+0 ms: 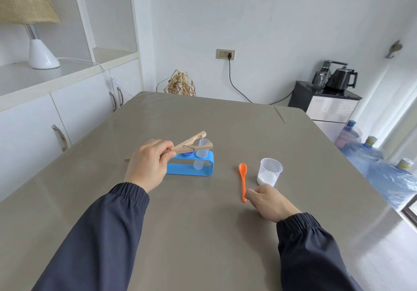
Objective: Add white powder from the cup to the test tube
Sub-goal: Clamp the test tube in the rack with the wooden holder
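With the left hand [146, 166] squeezing the clamp [187, 144] open at the tube [201, 154] and the right hand [269, 201] pinching the spoon [243, 181], a loose clamp could tip the tube.

Both forearms extend forward over the table, each in a dark navy sleeve with an elasticated cuff at the wrist.

Left hand [147, 167]: raised off the surface, back of hand toward the camera, wrist slightly extended. Fingers curled inward, thumb and forefinger pinched together on the wooden clamp [187, 146].

Right hand [269, 202]: low, resting at table level, knuckles up. Fingers loosely curled, thumb and index fingertip meeting at the handle end of the orange spoon [243, 181]; whether they actually grip it cannot be confirmed. Hands well apart.
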Motion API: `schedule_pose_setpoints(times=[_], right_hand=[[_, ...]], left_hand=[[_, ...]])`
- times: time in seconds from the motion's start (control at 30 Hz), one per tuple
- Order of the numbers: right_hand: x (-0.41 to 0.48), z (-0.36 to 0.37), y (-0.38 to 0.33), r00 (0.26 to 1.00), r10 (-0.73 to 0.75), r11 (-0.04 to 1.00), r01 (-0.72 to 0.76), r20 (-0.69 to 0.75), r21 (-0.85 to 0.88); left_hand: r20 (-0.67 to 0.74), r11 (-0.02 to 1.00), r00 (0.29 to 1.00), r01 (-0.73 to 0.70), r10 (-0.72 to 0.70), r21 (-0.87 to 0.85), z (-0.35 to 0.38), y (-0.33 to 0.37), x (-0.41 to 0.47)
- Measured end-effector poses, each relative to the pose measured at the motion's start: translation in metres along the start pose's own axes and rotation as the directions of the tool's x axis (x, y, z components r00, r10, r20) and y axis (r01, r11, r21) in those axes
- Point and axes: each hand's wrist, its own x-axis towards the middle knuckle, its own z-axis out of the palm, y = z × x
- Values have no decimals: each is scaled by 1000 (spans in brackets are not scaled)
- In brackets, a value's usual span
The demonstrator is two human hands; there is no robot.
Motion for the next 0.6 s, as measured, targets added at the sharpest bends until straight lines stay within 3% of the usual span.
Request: schedule_pose_setpoints(times=[0.6], right_hand=[[-1, 0, 0, 1000, -8, 1000, 8, 0, 24]], left_hand=[[40, 1000, 999, -2, 1, 27, -10, -6, 2]])
